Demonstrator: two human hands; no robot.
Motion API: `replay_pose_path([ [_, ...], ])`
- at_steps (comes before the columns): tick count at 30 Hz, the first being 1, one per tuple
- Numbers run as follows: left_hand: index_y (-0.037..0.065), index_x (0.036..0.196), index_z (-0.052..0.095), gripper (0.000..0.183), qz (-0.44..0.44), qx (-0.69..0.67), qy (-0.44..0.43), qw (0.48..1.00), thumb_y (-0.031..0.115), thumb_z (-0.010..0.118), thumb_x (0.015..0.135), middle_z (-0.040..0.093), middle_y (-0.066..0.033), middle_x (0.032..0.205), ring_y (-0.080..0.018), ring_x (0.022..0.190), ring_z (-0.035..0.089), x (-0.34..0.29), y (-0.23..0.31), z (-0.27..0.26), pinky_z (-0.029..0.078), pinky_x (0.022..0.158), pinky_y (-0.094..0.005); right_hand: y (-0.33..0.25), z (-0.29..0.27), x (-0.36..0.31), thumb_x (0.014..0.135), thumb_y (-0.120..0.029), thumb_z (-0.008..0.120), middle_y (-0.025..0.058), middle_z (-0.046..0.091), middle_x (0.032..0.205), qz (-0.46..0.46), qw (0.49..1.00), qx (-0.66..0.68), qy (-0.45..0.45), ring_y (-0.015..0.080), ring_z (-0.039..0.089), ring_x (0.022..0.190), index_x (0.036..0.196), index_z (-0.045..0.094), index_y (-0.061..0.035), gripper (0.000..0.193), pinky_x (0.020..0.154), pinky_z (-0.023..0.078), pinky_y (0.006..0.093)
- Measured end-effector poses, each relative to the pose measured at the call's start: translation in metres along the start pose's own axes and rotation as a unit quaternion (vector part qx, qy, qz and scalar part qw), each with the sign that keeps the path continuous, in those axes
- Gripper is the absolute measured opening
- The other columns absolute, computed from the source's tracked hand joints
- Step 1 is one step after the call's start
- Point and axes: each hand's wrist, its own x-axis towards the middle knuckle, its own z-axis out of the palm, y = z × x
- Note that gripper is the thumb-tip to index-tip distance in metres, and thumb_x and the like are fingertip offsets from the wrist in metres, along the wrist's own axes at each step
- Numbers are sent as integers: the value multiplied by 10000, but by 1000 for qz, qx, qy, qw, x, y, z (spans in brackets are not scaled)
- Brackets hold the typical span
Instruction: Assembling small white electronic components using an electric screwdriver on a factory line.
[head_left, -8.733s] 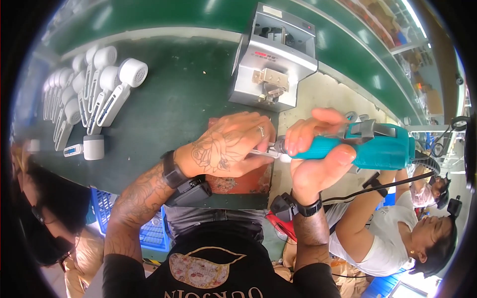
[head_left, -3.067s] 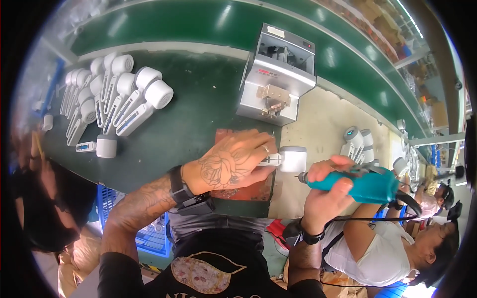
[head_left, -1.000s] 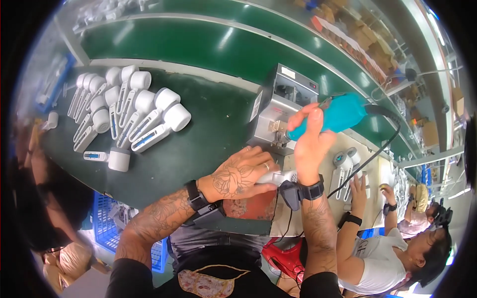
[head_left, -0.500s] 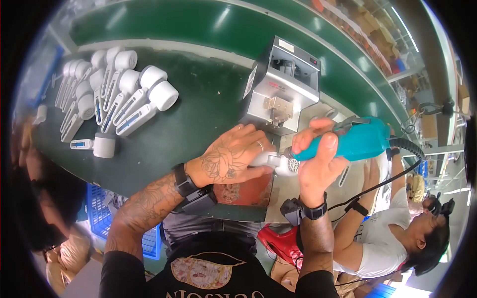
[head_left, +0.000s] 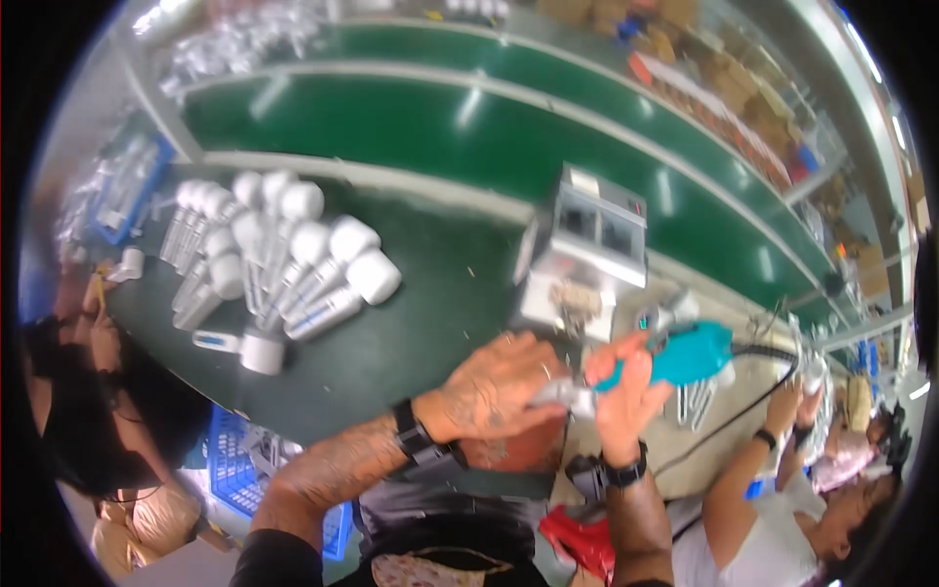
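Observation:
My left hand (head_left: 499, 386) is closed on a white handheld device (head_left: 567, 396) with a short, round head, low over the bench's near edge. A teal electric screwdriver (head_left: 693, 354) lies across my right hand (head_left: 631, 391), whose fingers wrap its front end. Its tip points left toward the device's head; fingers and blur hide whether it touches. Just beyond my hands stands a metallic box-shaped machine (head_left: 597, 235), probably a screw feeder. More white devices (head_left: 372, 277) lie in a cluster at the left of the bench. One single device (head_left: 262, 350) rests nearer me.
A black cable (head_left: 768, 350) runs from the screwdriver to the right. Beyond the bench stretches a green conveyor (head_left: 391, 122). A blue basket (head_left: 232, 460) sits below at left. Co-workers are at both sides; one in a white shirt (head_left: 773, 533) is at right.
The view has tilted up and shifted, so bench and hands appear lower and further right. Both hands keep hold of the device and the screwdriver. The white cluster looks unchanged.

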Motion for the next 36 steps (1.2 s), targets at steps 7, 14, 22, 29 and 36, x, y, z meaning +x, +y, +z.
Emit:
replay_pose_path([
  [7,89,1092,656,360,6,18,7,1000,394,674,901,566,-59,989,-253,941,544,-5,1,3,452,845,-377,-8,7,-3,1035,-327,552,49,498,719,-4,997,-70,34,150,498,623,1052,484,-15,319,577,454,310],
  [14,71,1146,665,392,12,8,-2,1000,394,640,923,576,-69,1012,-247,957,544,-9,-1,4,459,868,-364,-40,14,-3,984,-516,578,51,492,687,-66,994,-71,59,169,504,601,1116,463,-8,538,566,425,300],
  [22,58,1119,672,389,14,3,-4,1000,390,642,919,585,-66,1006,-242,953,546,-5,-3,4,461,866,-354,-39,10,8,1000,-518,546,44,480,697,-89,990,-79,74,154,487,603,1097,459,-6,529,582,421,302],
  [29,67,1123,667,376,12,4,0,1000,383,647,919,602,-59,1000,-237,938,555,-3,-2,0,465,860,-353,-36,4,13,976,-512,593,74,505,694,-78,990,-63,100,185,526,609,1120,461,15,562,566,456,310],
  [36,80,1151,658,333,5,9,-5,1000,323,638,924,603,-50,988,-236,938,562,-6,-2,0,468,852,-358,-35,11,14,978,-508,591,74,510,697,-85,991,-61,87,173,526,611,1128,468,17,559,565,456,304],
])
